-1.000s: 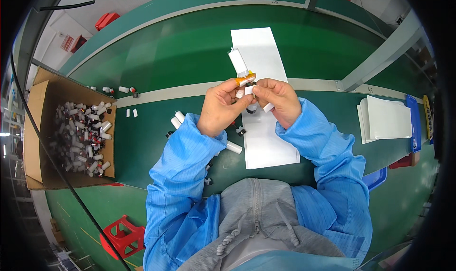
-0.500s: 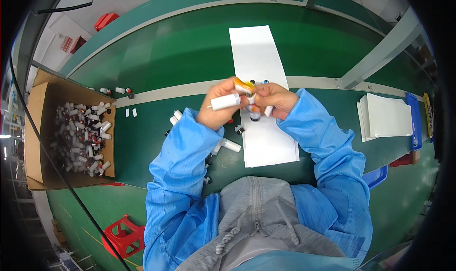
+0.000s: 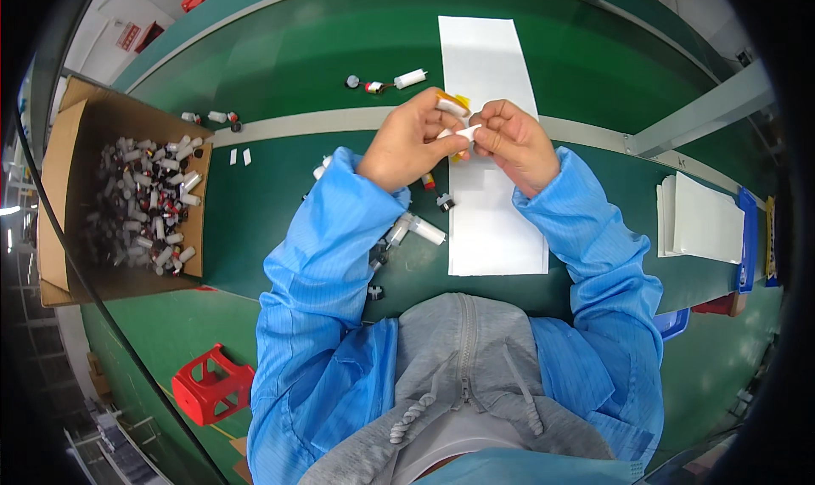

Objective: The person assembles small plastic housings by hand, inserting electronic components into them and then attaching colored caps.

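In front of me, above the paper strip, my left hand (image 3: pixel 409 143) is closed, thumb and fingers pinching a small white piece (image 3: pixel 467 132). My right hand (image 3: pixel 516 145) pinches the other end of the same piece; its exact kind is hard to tell. By my left index finger sits an orange-yellow and white item (image 3: pixel 452 104), partly hidden by the fingers. Beyond my left hand, a white cylinder (image 3: pixel 411 79) lies on the bench, joined by thin wire to small red, white and black parts (image 3: pixel 373 87). Long white paper (image 3: pixel 497 239) lies beneath my hands.
At left stands an open cardboard box (image 3: pixel 61 188) holding many white cylinders with dark and red parts. Loose cylinders (image 3: pixel 426 230) lie near my left forearm. A stack of white sheets (image 3: pixel 709 222) is at right beside a blue tray (image 3: pixel 746 240). A red stool (image 3: pixel 212 385) stands on the floor.
The white cylinder with its attached parts has left my hands and lies on the far side of the bench. Both hands now pinch a small white piece. The view has shifted slightly.
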Action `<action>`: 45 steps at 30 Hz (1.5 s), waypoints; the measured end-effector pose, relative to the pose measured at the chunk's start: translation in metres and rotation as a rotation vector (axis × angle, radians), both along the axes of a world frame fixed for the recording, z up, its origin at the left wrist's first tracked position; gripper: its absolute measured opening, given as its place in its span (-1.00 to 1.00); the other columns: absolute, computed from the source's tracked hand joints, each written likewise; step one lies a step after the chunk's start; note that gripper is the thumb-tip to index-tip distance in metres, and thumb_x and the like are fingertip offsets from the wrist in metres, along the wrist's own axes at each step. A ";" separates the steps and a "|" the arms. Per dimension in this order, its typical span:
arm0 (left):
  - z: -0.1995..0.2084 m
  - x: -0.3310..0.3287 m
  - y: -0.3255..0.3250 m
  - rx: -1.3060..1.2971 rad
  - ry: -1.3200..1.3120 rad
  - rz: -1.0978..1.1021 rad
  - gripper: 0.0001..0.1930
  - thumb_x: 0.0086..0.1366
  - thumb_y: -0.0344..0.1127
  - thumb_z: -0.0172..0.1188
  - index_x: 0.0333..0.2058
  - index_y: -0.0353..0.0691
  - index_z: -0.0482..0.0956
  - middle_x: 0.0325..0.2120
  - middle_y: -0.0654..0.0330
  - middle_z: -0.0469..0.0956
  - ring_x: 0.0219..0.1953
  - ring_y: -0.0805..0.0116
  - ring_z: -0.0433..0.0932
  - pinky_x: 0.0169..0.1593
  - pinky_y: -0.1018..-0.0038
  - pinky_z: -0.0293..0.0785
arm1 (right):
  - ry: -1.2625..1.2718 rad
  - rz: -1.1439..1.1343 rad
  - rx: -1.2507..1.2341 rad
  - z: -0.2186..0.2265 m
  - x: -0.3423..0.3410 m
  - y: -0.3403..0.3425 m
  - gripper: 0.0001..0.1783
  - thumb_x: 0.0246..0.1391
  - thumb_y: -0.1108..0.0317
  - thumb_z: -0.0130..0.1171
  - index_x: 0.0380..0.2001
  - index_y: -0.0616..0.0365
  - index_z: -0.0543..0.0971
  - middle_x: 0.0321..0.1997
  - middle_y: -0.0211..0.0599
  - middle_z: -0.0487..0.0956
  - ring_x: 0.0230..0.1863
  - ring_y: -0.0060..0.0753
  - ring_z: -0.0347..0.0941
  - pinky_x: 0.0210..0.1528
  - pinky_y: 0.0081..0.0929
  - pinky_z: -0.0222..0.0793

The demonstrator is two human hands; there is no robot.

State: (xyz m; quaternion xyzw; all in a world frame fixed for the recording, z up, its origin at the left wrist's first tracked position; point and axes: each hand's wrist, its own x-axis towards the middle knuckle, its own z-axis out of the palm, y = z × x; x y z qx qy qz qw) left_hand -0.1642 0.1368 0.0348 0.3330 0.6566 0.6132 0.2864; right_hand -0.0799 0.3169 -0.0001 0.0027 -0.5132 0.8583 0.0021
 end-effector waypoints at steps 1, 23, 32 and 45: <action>-0.001 0.003 0.001 0.012 0.025 0.014 -0.61 0.19 -0.64 0.17 -0.02 -0.33 0.34 -0.25 0.13 0.51 -0.27 0.47 0.56 -0.24 0.61 0.47 | 0.038 -0.037 0.093 0.001 0.000 -0.001 -0.68 0.10 0.52 0.18 -0.11 0.28 0.33 -0.27 -0.28 0.47 -0.30 -0.56 0.36 -0.25 -0.62 0.33; 0.015 0.008 -0.006 0.211 0.073 -0.111 -0.92 0.24 -0.57 0.10 -0.27 -0.37 0.46 -0.27 0.15 0.49 -0.28 0.39 0.57 -0.18 0.49 0.55 | 0.222 0.113 0.596 0.026 0.010 0.000 -0.26 0.10 0.59 0.08 0.31 0.07 0.03 -0.13 -0.18 0.52 0.03 -0.32 0.40 0.20 -0.34 0.20; 0.012 0.016 0.005 0.307 -0.045 0.029 -0.87 0.28 -0.44 0.16 -0.23 -0.35 0.46 -0.16 0.21 0.45 -0.24 0.46 0.53 -0.19 0.53 0.48 | 0.268 -0.225 0.762 0.053 0.023 -0.003 -0.38 0.10 0.55 0.14 0.21 0.15 0.17 -0.29 -0.22 0.57 -0.34 -0.48 0.52 -0.19 -0.49 0.44; 0.001 0.023 0.008 -0.136 0.602 0.330 -0.76 0.14 -0.44 0.27 -0.23 -0.35 0.45 -0.37 0.00 0.60 -0.43 0.19 0.61 -0.37 0.45 0.51 | 0.438 -0.279 1.062 0.050 0.023 -0.008 -0.48 0.03 0.61 0.16 0.07 0.20 0.28 -0.23 -0.19 0.59 -0.11 -0.25 0.56 0.02 -0.39 0.43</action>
